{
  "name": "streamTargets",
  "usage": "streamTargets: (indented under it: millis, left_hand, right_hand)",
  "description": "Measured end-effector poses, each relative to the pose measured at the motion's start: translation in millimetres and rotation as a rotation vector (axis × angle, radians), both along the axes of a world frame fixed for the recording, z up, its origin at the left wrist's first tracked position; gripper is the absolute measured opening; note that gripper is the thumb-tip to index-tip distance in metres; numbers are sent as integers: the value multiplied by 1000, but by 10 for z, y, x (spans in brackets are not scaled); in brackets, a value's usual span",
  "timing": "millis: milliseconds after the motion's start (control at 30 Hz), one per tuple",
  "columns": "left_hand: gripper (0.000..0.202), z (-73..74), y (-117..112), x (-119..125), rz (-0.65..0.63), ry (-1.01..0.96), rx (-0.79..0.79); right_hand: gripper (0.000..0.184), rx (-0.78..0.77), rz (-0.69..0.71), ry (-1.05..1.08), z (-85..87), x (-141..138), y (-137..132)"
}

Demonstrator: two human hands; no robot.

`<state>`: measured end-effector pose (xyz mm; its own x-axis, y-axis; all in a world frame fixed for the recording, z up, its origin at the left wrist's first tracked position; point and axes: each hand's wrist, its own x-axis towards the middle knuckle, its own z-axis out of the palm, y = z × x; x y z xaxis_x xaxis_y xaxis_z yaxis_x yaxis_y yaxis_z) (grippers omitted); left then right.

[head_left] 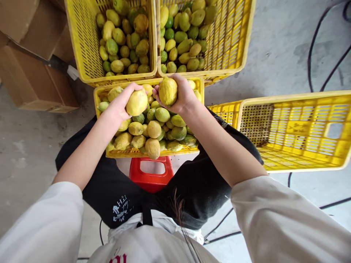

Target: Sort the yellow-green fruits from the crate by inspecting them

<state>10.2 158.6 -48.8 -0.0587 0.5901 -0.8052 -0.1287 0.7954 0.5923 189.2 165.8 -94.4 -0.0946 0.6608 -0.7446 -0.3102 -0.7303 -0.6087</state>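
My left hand [122, 100] is closed round a large pale yellow lemon [136, 103], its fingers mostly hidden behind the fruit. In my right hand [184, 95] is another yellow lemon [168, 91], bumpy-skinned, with the fingers curled beneath it. Both hands are above the near yellow crate [201, 87], which is heaped with yellow and green lemons [162, 114]. One lemon [153, 148] rests on the pile at the crate's front rim. The two held lemons are apart from each other.
Two yellow crates, the far left crate [75, 47] and far right crate [233, 40], hold more lemons. Another yellow crate [293, 96] stands at the right. A red plastic stool [150, 179] is between my legs. Cardboard boxes [33, 76] stand left; black cables [311, 54] cross the floor.
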Motion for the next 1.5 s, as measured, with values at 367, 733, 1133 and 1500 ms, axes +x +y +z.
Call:
streamTargets:
  millis: [367,733,1133,1500]
  left_hand:
    - [29,-65,7,-27,28,-56,-51]
    - [13,-157,-90,-10,-92,-90,-24]
    - [78,278,202,-267,-72,-84,374]
    - [68,293,157,-400,-185,146,300]
  right_hand:
    - [35,-26,-102,41,355,-118,-65]
    - [27,-164,86,89,144,-81,-139]
    - [48,378,-166,-15,330,269,33]
    - [12,148,-78,-180,227,202,64]
